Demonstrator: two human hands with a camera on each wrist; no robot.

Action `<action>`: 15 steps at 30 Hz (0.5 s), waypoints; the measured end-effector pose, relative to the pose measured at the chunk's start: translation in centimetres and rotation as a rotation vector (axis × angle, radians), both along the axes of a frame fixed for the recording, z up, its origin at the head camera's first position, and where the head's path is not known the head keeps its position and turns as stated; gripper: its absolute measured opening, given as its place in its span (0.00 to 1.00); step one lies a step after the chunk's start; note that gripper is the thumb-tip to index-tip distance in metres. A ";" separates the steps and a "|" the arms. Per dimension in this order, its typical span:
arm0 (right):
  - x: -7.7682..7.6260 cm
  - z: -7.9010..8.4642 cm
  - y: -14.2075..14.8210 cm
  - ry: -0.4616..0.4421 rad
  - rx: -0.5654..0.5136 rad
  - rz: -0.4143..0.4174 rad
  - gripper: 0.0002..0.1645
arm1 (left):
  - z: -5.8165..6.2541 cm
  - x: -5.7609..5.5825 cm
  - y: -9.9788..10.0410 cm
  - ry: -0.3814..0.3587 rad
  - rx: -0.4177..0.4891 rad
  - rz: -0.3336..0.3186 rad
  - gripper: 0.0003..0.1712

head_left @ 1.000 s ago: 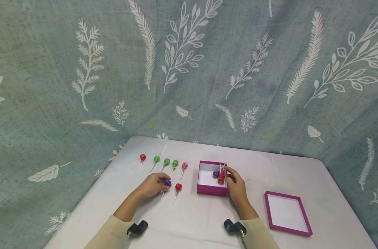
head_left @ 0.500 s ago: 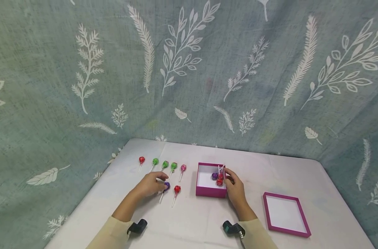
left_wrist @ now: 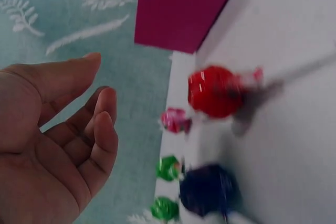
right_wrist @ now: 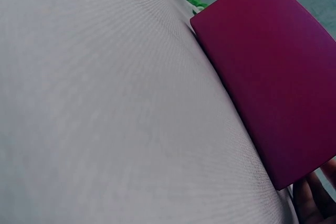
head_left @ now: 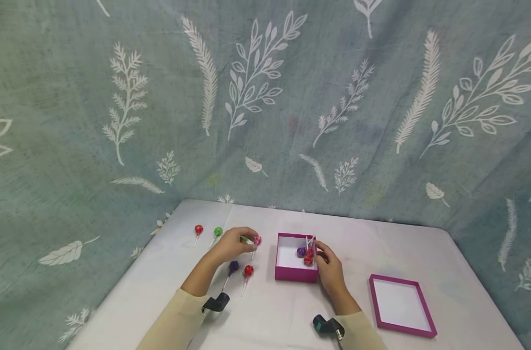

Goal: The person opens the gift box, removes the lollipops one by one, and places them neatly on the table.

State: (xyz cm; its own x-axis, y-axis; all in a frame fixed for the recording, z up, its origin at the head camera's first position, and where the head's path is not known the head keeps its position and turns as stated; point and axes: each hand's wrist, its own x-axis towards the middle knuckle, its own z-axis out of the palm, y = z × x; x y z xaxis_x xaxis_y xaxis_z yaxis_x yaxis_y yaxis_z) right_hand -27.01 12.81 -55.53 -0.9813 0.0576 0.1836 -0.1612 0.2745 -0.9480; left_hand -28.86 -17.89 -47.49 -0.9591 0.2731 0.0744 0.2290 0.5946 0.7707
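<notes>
My left hand (head_left: 230,247) reaches over the row of lollipops, beside a pink lollipop (head_left: 257,240). In the left wrist view, thumb and fingers stand apart with nothing between them. Below it lie a purple lollipop (head_left: 233,266) and a red lollipop (head_left: 248,271), sticks toward me. The magenta box (head_left: 296,274) stands uncovered; a purple lollipop (head_left: 301,252) and red ones (head_left: 308,261) are in its right part. My right hand (head_left: 331,267) holds the box by its right wall; in the right wrist view its fingers (right_wrist: 310,200) are partly hidden behind the box.
The box's lid (head_left: 403,328), white inside, lies at the right. At the far left of the row are a red lollipop (head_left: 198,228) and a green lollipop (head_left: 218,232); more green ones are largely covered by the left hand. A patterned cloth (head_left: 265,107) hangs behind the table.
My left hand has left the purple lollipop, which lies on the table, and moved right and away from me to the pink one. The right hand stays at the box.
</notes>
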 end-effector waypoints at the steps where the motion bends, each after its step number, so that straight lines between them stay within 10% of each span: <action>1: 0.0 0.0 0.0 -0.002 -0.003 0.001 0.27 | 0.1 -0.1 0.5 0.007 -0.008 -0.011 0.17; 15: 0.0 0.0 0.1 -0.005 0.007 -0.012 0.27 | 1.1 -1.2 7.8 -0.047 0.064 -0.143 0.16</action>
State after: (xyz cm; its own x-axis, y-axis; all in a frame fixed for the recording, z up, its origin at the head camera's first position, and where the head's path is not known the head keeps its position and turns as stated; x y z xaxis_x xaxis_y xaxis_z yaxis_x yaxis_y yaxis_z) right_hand -27.00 12.89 -55.51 -0.9816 0.0677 0.1788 -0.1530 0.2829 -0.9469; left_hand -30.04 -10.10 -46.34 -0.9138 0.4029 0.0519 0.2706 0.5084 0.8175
